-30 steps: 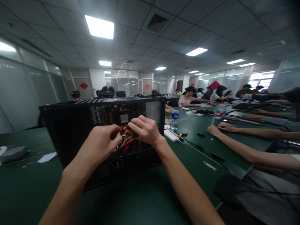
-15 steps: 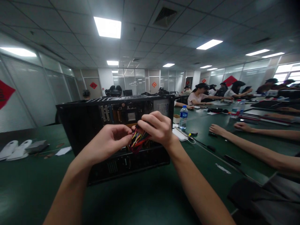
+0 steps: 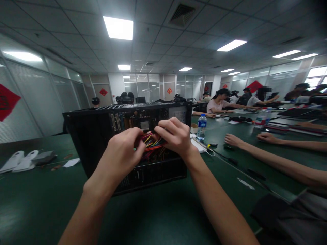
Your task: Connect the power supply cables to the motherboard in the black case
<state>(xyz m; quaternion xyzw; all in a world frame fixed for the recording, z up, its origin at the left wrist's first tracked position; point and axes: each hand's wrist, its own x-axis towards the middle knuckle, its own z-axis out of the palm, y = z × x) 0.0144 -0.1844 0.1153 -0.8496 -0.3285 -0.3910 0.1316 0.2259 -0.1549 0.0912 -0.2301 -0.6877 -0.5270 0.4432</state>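
A black computer case (image 3: 81,143) stands on the green table with its open side toward me, the motherboard (image 3: 150,117) showing inside. In front of that opening runs a bundle of coloured cables (image 3: 150,144), red, yellow and black among them. My left hand (image 3: 124,148) pinches the bundle's left end between thumb and fingers. Curled around its right part is my right hand (image 3: 176,136), whose fingertips are partly hidden behind the wires. The cable ends cannot be made out.
Right of the case stand a water bottle (image 3: 201,126) and a small box (image 3: 194,128). A co-worker's forearm (image 3: 268,160) rests on the table (image 3: 219,204) at the right. White slippers (image 3: 19,161) and a grey box (image 3: 44,157) lie at the left.
My left hand has turned, its knuckles now higher, and the cables stretch more sideways between both hands. My right hand stays on the bundle. The view has shifted slightly.
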